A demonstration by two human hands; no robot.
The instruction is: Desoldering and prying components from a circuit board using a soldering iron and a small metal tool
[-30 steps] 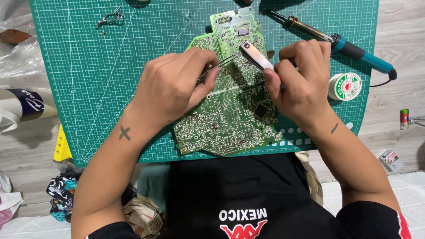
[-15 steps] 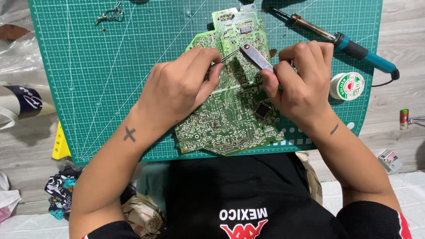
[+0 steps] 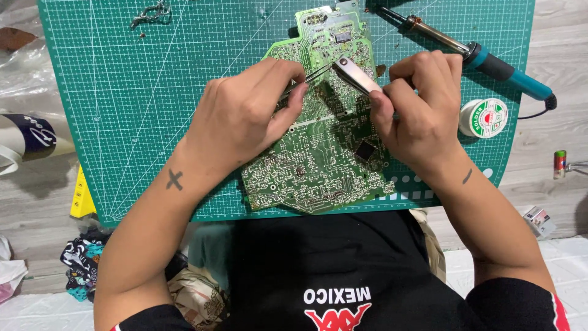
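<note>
Change: both hands have drifted slightly toward the far edge of the circuit board (image 3: 312, 159) since a moment ago, and the tweezer tips now meet higher on the board.
Left hand (image 3: 248, 119): rests on the left part of the board, fingers (image 3: 288, 104) pinched shut on a thin dark tool whose tip points right.
Right hand (image 3: 416, 113): fingers curled tight around silver tweezers (image 3: 355, 75), which angle up and left over the board.
Meeting point: the tweezer tip and the thin tool come together just above the board's upper middle; whether they touch a part there, I cannot tell.
Circuit board: green, lying flat on the green cutting mat (image 3: 122, 110), its near edge close to the mat's near edge.
Soldering iron (image 3: 484, 61): blue handle, lying on the mat far right, just beyond the right hand.
Solder spool (image 3: 484, 117): small and round, right of the right hand.
Table (image 3: 551, 129): pale wood under the mat.
</note>
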